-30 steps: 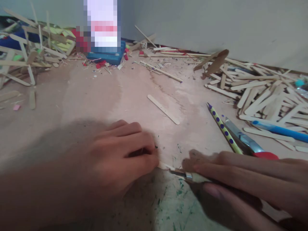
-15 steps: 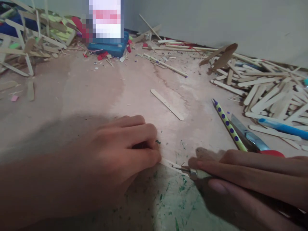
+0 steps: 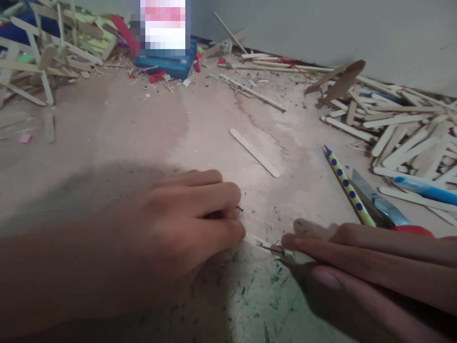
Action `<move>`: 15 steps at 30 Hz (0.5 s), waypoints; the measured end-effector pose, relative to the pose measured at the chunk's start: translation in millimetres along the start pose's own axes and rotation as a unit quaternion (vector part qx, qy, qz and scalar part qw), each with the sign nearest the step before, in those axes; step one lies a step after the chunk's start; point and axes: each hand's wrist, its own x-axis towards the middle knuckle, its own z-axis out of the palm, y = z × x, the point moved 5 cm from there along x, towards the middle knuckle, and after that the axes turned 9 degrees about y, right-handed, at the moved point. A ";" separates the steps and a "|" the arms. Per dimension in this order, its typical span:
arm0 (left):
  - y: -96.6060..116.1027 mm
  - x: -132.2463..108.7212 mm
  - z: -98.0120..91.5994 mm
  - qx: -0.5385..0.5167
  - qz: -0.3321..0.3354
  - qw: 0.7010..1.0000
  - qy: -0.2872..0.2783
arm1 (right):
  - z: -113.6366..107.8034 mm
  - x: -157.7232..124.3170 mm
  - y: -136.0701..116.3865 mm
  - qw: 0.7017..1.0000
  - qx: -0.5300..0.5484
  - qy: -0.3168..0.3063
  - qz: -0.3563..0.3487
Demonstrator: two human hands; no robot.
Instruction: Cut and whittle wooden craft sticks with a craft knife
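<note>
With fingers curled and pressed to the tabletop, my left hand (image 3: 200, 209) holds down one end of a popsicle stick (image 3: 253, 239). Part of that stick lies under my fingers, and its other end runs beneath the tool tip. My right hand (image 3: 360, 267) is closed around a slim hand tool (image 3: 288, 254) with a thin metal point and a pale handle. The point rests on or just over the stick; contact is hard to make out. Most of the handle is hidden by my fingers.
A loose popsicle stick (image 3: 254, 153) lies ahead. To the right are a dotted pencil (image 3: 348, 186), scissors (image 3: 382, 205), a blue pen (image 3: 424, 189) and a stick pile (image 3: 410, 128). Assembled sticks (image 3: 43, 57) stand left, beside a blue stand (image 3: 166, 64) holding a blurred screen.
The whole view has shifted slightly, so things sit a little further right. Both hands keep nearly the same hold, and the tool point stays at the stick.
</note>
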 end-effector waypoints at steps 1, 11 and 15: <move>0.0 0.0 -0.2 0.003 0.000 1.000 -0.001 | 1.1 -1.4 -0.7 1.000 0.000 -0.003 0.003; -0.5 0.0 0.6 0.000 -0.001 1.000 -0.005 | 4.2 -24.7 -3.1 0.999 -0.004 -0.021 0.029; -0.3 -0.5 1.3 -0.003 -0.003 1.000 0.002 | -6.7 -44.7 18.7 0.999 -0.004 -0.028 0.040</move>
